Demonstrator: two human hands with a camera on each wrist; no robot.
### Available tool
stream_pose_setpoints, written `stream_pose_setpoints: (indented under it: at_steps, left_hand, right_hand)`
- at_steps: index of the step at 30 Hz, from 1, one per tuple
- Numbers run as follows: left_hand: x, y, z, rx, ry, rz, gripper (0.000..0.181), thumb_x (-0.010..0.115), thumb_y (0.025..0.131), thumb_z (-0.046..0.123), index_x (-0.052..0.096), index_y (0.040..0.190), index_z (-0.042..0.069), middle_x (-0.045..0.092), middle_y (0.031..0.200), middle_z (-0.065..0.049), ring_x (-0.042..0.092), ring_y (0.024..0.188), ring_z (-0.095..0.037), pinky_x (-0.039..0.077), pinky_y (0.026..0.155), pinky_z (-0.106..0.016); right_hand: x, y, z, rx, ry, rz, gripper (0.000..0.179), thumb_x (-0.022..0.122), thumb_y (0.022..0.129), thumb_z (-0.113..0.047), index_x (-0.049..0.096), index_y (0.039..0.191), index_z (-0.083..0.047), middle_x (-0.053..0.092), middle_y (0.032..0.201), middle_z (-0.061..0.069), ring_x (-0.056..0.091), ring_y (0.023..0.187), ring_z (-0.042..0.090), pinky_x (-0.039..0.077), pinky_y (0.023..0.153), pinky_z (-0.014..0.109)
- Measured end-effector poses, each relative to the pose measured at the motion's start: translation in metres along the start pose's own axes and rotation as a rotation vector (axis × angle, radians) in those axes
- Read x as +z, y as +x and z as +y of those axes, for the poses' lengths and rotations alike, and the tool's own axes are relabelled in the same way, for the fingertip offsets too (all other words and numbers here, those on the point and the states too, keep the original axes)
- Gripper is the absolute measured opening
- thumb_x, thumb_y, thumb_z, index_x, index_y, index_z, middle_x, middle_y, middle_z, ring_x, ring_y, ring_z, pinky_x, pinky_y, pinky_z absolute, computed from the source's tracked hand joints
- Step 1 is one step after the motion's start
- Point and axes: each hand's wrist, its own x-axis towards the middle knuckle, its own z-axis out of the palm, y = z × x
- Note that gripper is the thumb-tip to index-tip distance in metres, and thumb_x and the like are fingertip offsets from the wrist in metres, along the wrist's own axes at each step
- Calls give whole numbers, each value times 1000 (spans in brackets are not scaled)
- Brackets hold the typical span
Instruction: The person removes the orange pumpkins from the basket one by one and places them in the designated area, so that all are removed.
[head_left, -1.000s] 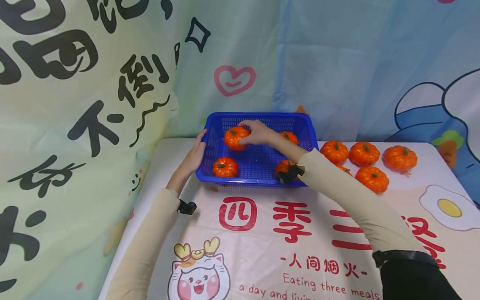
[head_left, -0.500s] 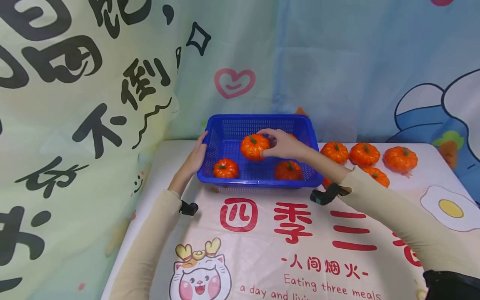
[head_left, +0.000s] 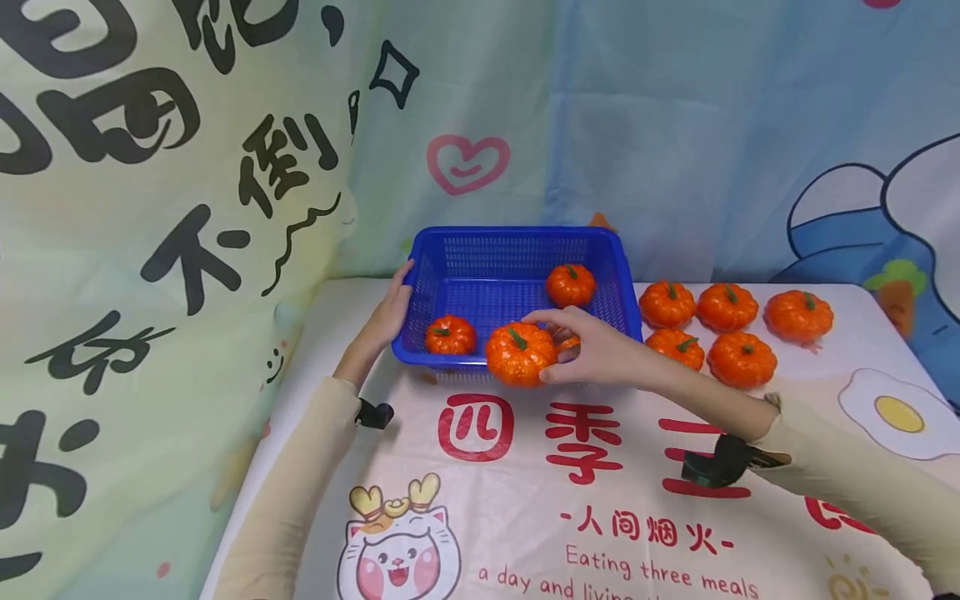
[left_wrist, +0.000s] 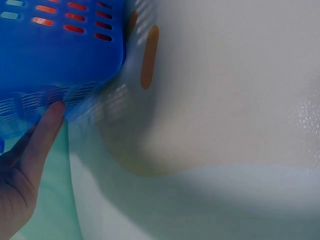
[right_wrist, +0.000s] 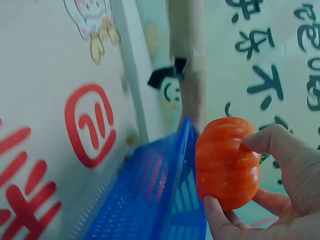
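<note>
My right hand [head_left: 592,346] pinches a small orange pumpkin [head_left: 517,357] between thumb and fingers, over the front rim of a blue plastic basket [head_left: 510,229]. In the right wrist view, the held pumpkin [right_wrist: 225,165] shows its ribbed side above the basket wall [right_wrist: 145,185]. The left hand [head_left: 390,310] lies with extended fingers against the basket's left side; its thumb [left_wrist: 47,132] touches the slotted wall in the left wrist view. Inside the basket sit one pumpkin [head_left: 451,335] at front left and another [head_left: 572,286] at back right. A third, at front right, is mostly hidden behind the right hand.
Several more pumpkins [head_left: 727,307] stand on the table just right of the basket. The printed tablecloth [head_left: 525,483] stretches out in front. A patterned curtain [head_left: 637,125] hangs close behind the basket, and another printed sheet [head_left: 195,333] hangs at the left.
My right hand has carried the pumpkin from the basket's back left toward me and to the right, up to over the front rim. The left hand has stayed at the basket's side.
</note>
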Motion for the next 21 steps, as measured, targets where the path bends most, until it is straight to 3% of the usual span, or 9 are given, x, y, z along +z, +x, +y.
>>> stream_pose_setpoints:
  at_steps: [8, 16, 19, 21]
  left_hand:
    - [-1, -2, 4, -17, -6, -7, 55, 18, 103, 26, 9, 157, 26, 11, 164, -9, 17, 150, -31, 13, 122, -49]
    - [-2, 0, 3, -34, -4, 11, 56, 19, 102, 27, 11, 157, 28, 13, 164, -8, 18, 150, -30, 14, 122, -49]
    - [-4, -6, 16, -39, -31, -16, 56, 20, 102, 20, 11, 157, 21, 11, 164, -10, 15, 150, -31, 12, 122, -50]
    - [-4, -6, 16, -34, -34, -17, 56, 20, 102, 20, 11, 157, 20, 11, 164, -11, 15, 150, -32, 12, 122, -50]
  right_hand:
    - [6, -39, 5, -12, 80, -57, 64, 75, 79, -18, 50, 138, -17, 46, 131, 13, 52, 117, 30, 57, 87, 38]
    - [9, -48, 16, 18, 18, -56, 65, 76, 80, -20, 49, 139, -19, 48, 128, 13, 57, 113, 28, 58, 85, 34]
    - [6, -53, 22, 38, 9, -33, 65, 76, 80, -22, 48, 139, -20, 48, 127, 12, 57, 112, 28, 58, 85, 34]
    - [1, -57, 27, 53, -3, -13, 66, 76, 80, -24, 48, 139, -20, 48, 126, 11, 56, 113, 28, 58, 85, 35]
